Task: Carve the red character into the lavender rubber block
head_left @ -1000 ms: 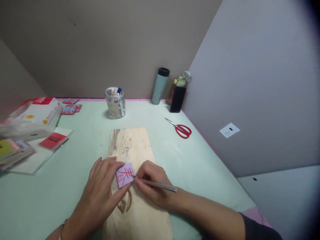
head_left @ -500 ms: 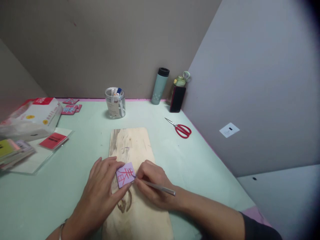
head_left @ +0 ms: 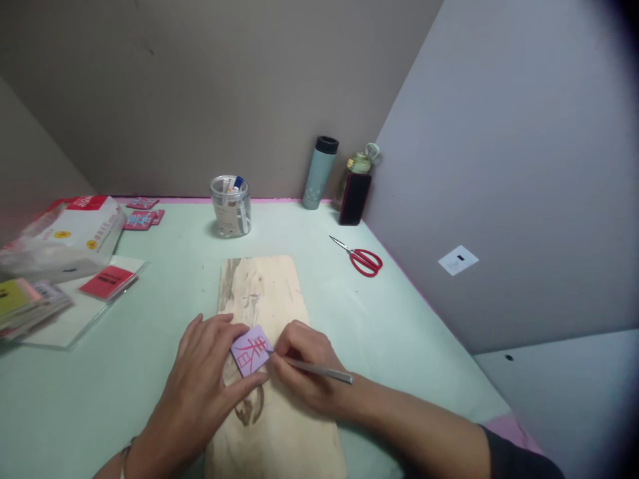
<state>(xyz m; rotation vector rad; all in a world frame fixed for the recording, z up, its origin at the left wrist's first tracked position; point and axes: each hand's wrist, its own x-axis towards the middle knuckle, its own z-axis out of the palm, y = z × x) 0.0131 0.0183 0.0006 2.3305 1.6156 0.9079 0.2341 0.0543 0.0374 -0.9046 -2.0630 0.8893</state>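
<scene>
A small purple square block [head_left: 248, 363] with a red character on its face rests on the wooden board [head_left: 279, 439]. My left hand [head_left: 210, 372] grips it at the left, fingers along the far edge and thumb at the near edge. A slim silver craft knife [head_left: 324, 372] is pinched in my right hand [head_left: 307, 366], its handle slanting down to the right. The knife's tip meets the block near its right side; the exact contact is too small to make out.
Red-handled scissors [head_left: 364, 259] lie to the right, before a phone [head_left: 355, 199], a green bottle [head_left: 359, 161] and a teal tumbler [head_left: 320, 174]. A clear jar [head_left: 230, 209] of pens stands behind the board. Packets and a white bag [head_left: 90, 229] are at left.
The block has turned slightly clockwise between my left fingers, and my left thumb has shifted along its near edge. The knife tip sits closer to the block's right edge.
</scene>
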